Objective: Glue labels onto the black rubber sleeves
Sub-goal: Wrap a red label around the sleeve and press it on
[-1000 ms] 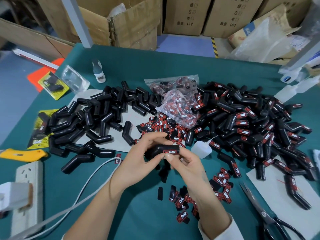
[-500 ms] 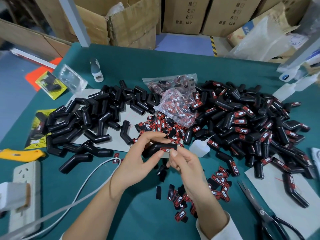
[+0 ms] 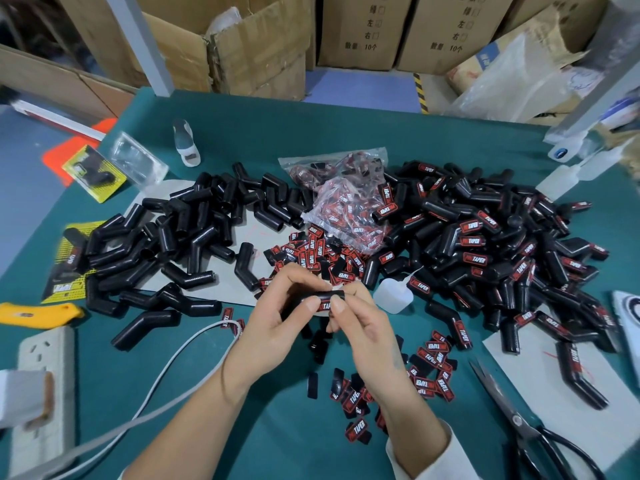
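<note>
Item in hand: one black rubber sleeve (image 3: 313,299), which I am holding just above the teal table (image 3: 346,140), between the unlabelled pile (image 3: 166,244) at left and the labelled pile (image 3: 502,244) at right. My left hand (image 3: 277,317) is gripping the sleeve, fingers curled over its top. My right hand (image 3: 360,323) is pinching the sleeve's end, and both thumbs are now pressing down on the red label (image 3: 325,305); a second ago the right fingers were only setting it in place. I am reading this as the label seated and bonding. Glue bottle (image 3: 393,295): standing just beside my right hand. Loose labels (image 3: 429,375): lying scattered near my right wrist.
</note>
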Action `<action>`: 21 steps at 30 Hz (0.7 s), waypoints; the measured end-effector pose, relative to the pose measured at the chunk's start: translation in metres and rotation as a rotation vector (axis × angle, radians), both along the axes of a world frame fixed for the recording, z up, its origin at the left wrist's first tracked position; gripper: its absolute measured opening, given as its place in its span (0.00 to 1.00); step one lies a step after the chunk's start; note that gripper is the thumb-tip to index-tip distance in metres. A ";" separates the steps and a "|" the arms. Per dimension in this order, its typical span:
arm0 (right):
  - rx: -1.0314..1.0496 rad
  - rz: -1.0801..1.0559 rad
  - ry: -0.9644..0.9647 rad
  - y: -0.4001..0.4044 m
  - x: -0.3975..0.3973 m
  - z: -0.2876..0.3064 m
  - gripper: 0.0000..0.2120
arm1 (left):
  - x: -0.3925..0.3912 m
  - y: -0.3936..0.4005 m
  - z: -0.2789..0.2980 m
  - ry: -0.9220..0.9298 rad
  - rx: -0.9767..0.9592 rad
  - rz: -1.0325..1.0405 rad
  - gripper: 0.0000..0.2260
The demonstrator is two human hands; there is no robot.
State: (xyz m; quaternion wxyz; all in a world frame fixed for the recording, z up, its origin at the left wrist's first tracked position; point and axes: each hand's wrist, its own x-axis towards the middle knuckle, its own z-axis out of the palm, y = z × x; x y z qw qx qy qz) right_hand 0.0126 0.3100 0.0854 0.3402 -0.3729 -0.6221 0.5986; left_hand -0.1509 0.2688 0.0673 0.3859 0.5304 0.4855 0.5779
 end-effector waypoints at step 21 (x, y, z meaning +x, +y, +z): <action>0.096 -0.001 0.066 0.003 0.007 -0.002 0.15 | -0.005 -0.002 0.009 0.153 0.027 -0.083 0.12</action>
